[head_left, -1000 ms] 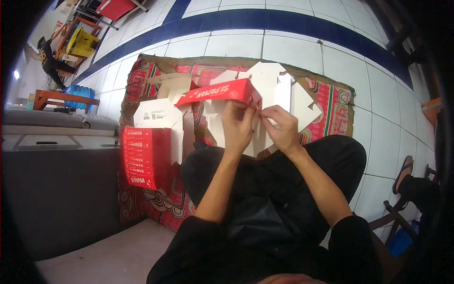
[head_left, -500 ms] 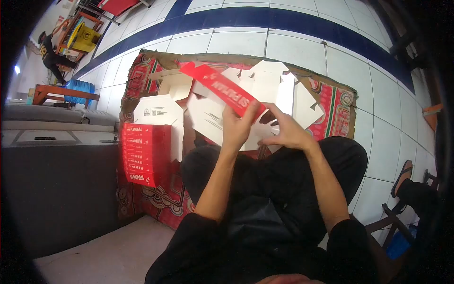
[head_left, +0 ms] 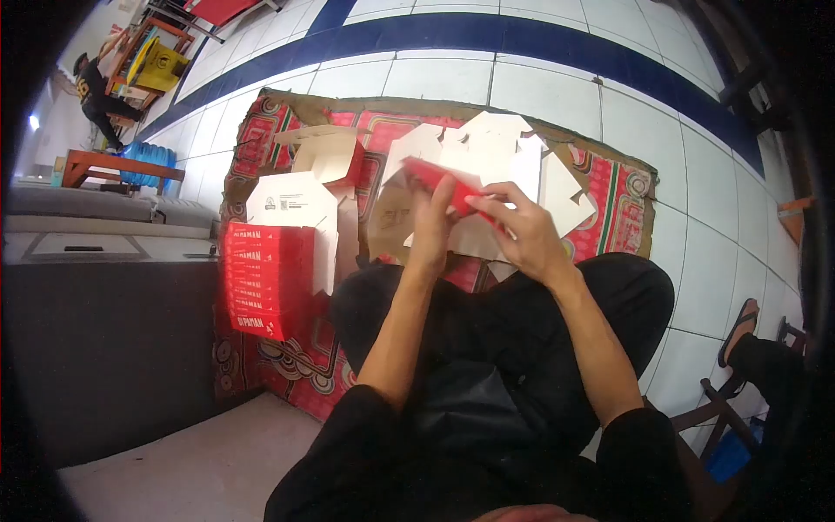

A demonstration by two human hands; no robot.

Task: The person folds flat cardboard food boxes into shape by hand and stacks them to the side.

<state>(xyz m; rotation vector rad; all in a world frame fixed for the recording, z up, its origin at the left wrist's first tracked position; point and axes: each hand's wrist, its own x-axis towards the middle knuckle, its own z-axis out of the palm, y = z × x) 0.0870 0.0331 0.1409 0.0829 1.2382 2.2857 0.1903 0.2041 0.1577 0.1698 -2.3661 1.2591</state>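
Observation:
A partly folded red-and-white cardboard box (head_left: 444, 180) is held in front of my knees, its red panel blurred by motion. My left hand (head_left: 431, 224) grips it near the middle, thumb up against the red side. With thumb and fingers together, my right hand (head_left: 529, 233) pinches its right end. Flat white box blanks (head_left: 491, 148) lie just beyond, partly under the held box. Left of my hands stands an open box (head_left: 326, 159), white inside and red outside. Closer to me is a stack of folded red boxes (head_left: 268, 283), with a white blank (head_left: 294, 209) behind it.
A worn red patterned mat (head_left: 622, 196) lies under everything on white floor tiles (head_left: 696, 261). A dark cabinet (head_left: 113, 348) borders the left. Another person's sandalled foot (head_left: 741, 329) is at the right; a person in black (head_left: 97, 100) is at the far left.
The box has turned and come lower and nearer; its long red panel no longer points to the upper left. My right hand has closed from spread fingers to a pinch on its end.

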